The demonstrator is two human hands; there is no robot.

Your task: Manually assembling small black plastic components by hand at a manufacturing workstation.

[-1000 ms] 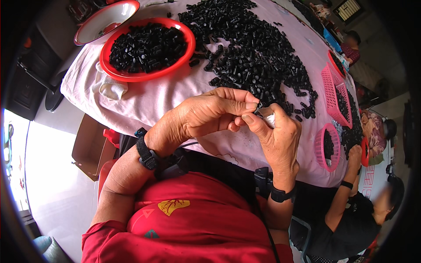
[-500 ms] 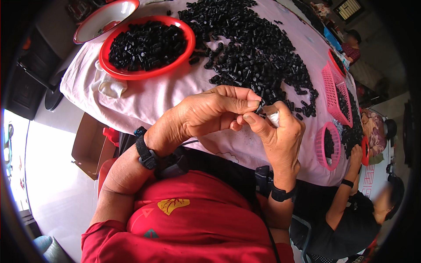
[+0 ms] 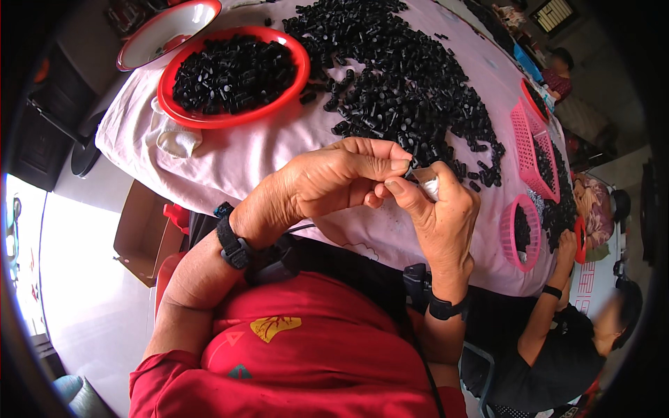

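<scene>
My left hand (image 3: 333, 175) is pinched shut on a small black piece (image 3: 410, 167), mostly hidden by the thumb and fingertips. My right hand (image 3: 446, 216) meets it at the fingertips, closed around a thin, flat, pale piece with a white wrapped part (image 3: 431, 189); its exact kind does not show. Both hands are raised over the near edge of the table. Just beyond them spreads a large heap of short black cylindrical pieces (image 3: 397, 90) on a pink cloth (image 3: 279, 150).
A red basin (image 3: 305, 66) full of black pieces stands at the far left, beside a white enamel basin (image 3: 157, 38) with a red rim. A white rag (image 3: 179, 139) lies near it. Pink baskets (image 3: 507, 233) stand at right, where a person in black (image 3: 557, 362) reaches in.
My right hand has shifted very slightly left and tilted, with the pale piece still against the black piece. My left hand stays almost in place.
</scene>
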